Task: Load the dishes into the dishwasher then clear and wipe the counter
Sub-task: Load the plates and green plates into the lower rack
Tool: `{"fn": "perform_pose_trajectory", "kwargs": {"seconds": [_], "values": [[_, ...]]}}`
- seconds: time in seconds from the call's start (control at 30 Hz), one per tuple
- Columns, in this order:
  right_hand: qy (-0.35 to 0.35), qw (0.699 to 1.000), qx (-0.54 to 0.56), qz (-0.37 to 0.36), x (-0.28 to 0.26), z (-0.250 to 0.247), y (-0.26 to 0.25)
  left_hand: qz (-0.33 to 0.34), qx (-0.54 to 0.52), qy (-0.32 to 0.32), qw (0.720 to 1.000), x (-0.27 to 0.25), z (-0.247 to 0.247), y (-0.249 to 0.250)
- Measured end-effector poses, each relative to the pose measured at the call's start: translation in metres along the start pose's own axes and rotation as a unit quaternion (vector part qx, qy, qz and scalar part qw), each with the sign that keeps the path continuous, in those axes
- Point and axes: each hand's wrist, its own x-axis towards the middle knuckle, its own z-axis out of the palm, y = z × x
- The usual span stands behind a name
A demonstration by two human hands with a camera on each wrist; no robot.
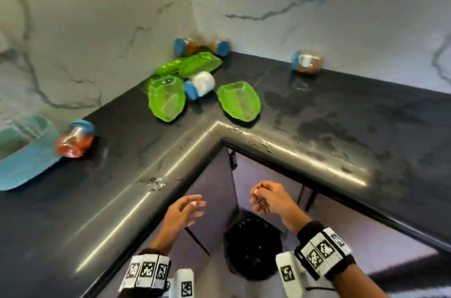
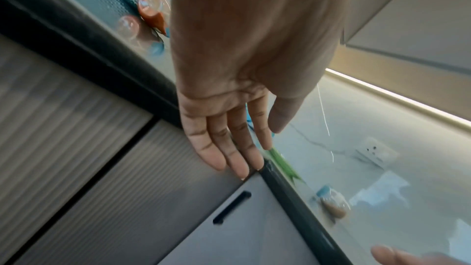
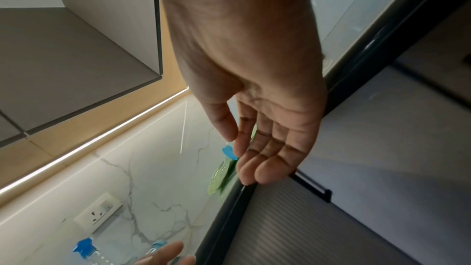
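Below counter [image 1: 317,112], left hand [image 1: 181,211] and right hand [image 1: 271,199] empty, fingers relaxed.

Marble-veined walls [image 1: 97,29], grey cabinets [image 1: 214,188]

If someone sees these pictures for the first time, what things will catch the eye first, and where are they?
The bright green dishes stand out most, scattered in the inner corner of the black counter among blue-lidded jars. At the far left a blue perforated basket sits on the counter with a jar of red contents lying beside it. Below the counter edge, the left hand and right hand hang empty above a black bin.
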Motion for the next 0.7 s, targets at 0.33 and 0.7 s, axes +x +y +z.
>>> {"fn": "perform_pose_trajectory", "kwargs": {"seconds": [0.33, 0.7], "values": [[-0.045, 0.998, -0.040, 0.003, 0.053, 0.046, -0.036, 0.010, -0.104, 0.048, 0.993, 0.046, -0.055, 0.017], [-0.143, 0.989, -0.031, -0.021, 0.126, 0.046, -0.114, 0.036, -0.125, 0.112, 0.985, 0.090, -0.057, 0.075]]}}
